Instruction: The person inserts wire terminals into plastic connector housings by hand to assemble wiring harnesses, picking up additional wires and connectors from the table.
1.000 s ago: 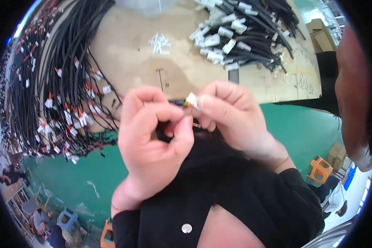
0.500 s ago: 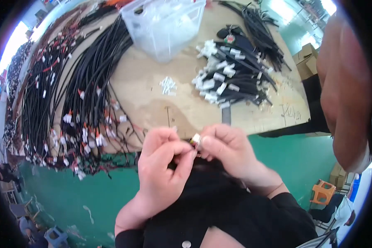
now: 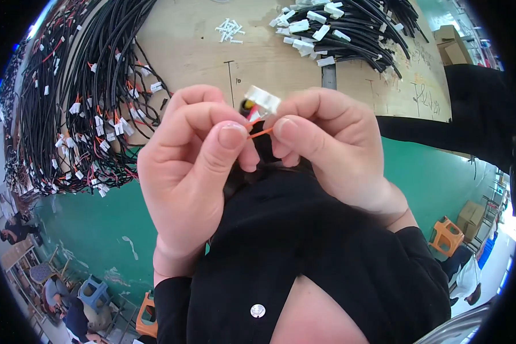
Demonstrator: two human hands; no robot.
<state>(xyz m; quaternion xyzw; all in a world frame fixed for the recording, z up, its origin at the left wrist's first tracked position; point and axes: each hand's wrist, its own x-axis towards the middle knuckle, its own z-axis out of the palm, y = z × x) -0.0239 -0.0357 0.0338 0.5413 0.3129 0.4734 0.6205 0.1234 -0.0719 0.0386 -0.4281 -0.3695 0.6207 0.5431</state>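
Observation:
A white plastic connector [image 3: 264, 98] with yellow, red and dark wires at its back sits between my two hands, above the table's near edge. A thin orange wire [image 3: 260, 133] runs from the fingertips of one hand to those of the other, just below the connector. My left hand [image 3: 192, 152] is closed, pinching the orange wire between thumb and fingers. My right hand [image 3: 332, 146] is closed too, its thumb and forefinger at the connector's right side and on the orange wire's other end. Its fingertips partly hide where the wire meets the connector.
Small white plastic pieces [image 3: 229, 30] lie in a pile on the wooden table [image 3: 195, 63]. Black cables with white connectors [image 3: 321, 31] are stacked at the right. Long black cable bundles [image 3: 92, 69] cover the left side. A black-clothed limb [image 3: 476, 114] reaches in from the right.
Both hands have come up closer to the camera with the connector, and the orange wire now shows stretched between them. The view has shifted, so the clear plastic bin is almost out of sight.

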